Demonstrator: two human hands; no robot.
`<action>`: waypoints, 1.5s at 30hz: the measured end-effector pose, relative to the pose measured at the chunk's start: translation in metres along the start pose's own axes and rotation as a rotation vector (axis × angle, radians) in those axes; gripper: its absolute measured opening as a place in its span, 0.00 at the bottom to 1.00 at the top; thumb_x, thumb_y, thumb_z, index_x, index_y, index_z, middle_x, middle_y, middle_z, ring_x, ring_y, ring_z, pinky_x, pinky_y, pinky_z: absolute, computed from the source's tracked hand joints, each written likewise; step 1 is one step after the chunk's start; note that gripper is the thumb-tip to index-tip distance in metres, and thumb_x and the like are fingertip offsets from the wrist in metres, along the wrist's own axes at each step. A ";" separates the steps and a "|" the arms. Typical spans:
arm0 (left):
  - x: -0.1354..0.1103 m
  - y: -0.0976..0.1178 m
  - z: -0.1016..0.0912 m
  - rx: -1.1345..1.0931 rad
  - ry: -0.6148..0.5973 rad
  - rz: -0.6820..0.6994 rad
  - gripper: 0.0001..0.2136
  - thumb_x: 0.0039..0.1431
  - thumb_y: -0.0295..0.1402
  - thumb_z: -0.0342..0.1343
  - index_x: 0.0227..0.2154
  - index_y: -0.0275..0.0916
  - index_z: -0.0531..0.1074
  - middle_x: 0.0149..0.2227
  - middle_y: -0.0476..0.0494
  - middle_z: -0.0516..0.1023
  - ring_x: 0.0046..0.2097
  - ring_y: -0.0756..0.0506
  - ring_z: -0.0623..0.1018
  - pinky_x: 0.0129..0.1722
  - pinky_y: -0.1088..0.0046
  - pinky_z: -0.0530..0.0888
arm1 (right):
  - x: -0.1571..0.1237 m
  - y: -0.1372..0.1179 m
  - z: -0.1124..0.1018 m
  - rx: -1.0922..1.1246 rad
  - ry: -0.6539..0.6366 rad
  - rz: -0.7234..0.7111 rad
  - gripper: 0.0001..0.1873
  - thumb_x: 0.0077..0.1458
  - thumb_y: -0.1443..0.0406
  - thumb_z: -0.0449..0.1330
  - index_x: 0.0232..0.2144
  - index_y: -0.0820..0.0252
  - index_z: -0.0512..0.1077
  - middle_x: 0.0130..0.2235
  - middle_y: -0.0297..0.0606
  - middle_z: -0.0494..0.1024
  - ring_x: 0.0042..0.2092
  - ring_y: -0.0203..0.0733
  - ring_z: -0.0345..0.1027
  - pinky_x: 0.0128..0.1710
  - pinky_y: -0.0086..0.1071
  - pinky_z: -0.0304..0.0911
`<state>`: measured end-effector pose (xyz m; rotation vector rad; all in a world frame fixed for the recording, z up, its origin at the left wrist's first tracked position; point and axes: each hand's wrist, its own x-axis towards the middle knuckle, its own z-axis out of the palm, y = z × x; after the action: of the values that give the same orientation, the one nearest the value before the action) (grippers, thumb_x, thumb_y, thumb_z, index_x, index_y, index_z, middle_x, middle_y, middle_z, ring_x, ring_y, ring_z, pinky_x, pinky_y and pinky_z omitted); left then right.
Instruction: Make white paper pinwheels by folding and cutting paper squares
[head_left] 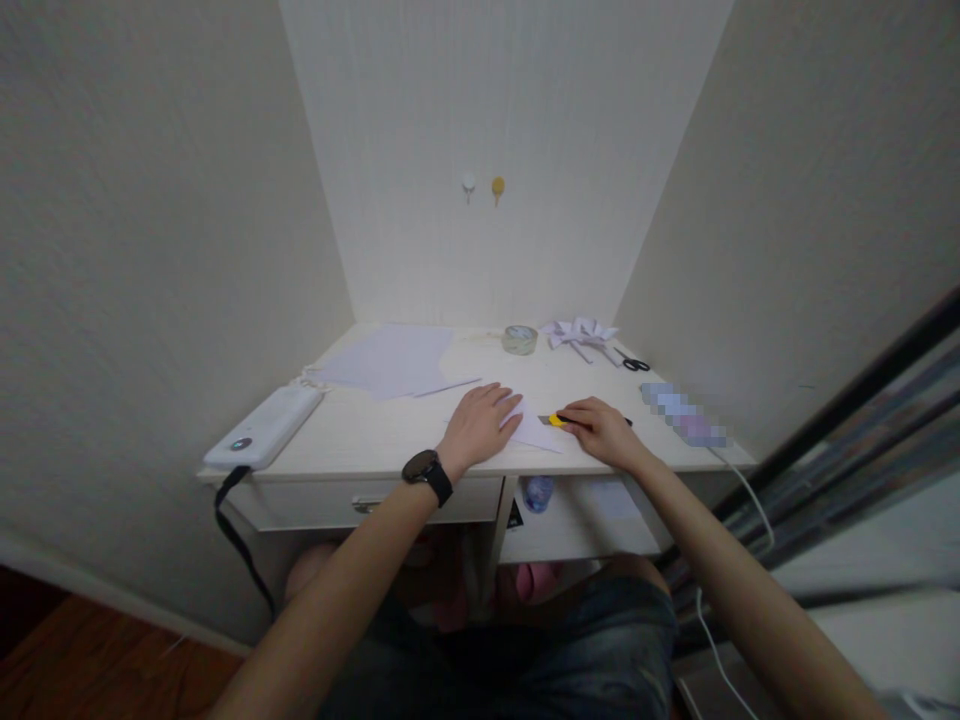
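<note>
My left hand (481,425) lies flat with its fingers stretched over a folded piece of white paper (536,430) near the front edge of the desk. Part of that paper is hidden under the palm. My right hand (600,430) is closed around a yellow and black utility knife (557,420). The knife's blade points left, at the right side of the paper; whether it touches the paper I cannot tell.
White sheets (397,355) lie at the back left, a power bank (266,428) at the left edge. Along the back are a tape roll (520,341) and folded paper strips (579,333). Scissors (636,364) and a blurred phone-like object (682,414) with a cable lie right.
</note>
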<state>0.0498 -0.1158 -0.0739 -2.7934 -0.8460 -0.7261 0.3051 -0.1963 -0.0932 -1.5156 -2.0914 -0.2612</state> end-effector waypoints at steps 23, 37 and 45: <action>-0.002 0.002 0.000 0.052 -0.026 -0.213 0.26 0.64 0.52 0.44 0.57 0.43 0.68 0.66 0.34 0.57 0.59 0.31 0.65 0.56 0.51 0.63 | -0.007 -0.012 -0.003 0.030 0.014 -0.008 0.14 0.59 0.65 0.57 0.45 0.56 0.79 0.44 0.45 0.80 0.46 0.48 0.71 0.48 0.41 0.68; 0.000 0.003 0.007 0.135 -0.063 -0.270 0.28 0.65 0.50 0.40 0.49 0.30 0.73 0.57 0.28 0.71 0.60 0.34 0.66 0.58 0.56 0.62 | -0.005 -0.014 -0.007 0.045 -0.032 0.014 0.14 0.58 0.65 0.57 0.44 0.55 0.80 0.44 0.43 0.81 0.45 0.47 0.73 0.47 0.40 0.68; -0.001 -0.001 0.011 0.127 -0.119 -0.242 0.30 0.65 0.52 0.38 0.60 0.37 0.66 0.64 0.33 0.63 0.68 0.32 0.55 0.65 0.47 0.46 | -0.001 -0.023 -0.005 0.034 -0.052 0.029 0.14 0.58 0.65 0.58 0.45 0.55 0.79 0.44 0.42 0.81 0.45 0.46 0.73 0.46 0.38 0.68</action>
<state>0.0529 -0.1123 -0.0842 -2.6713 -1.2224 -0.5187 0.2859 -0.2072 -0.0865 -1.5467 -2.1020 -0.1764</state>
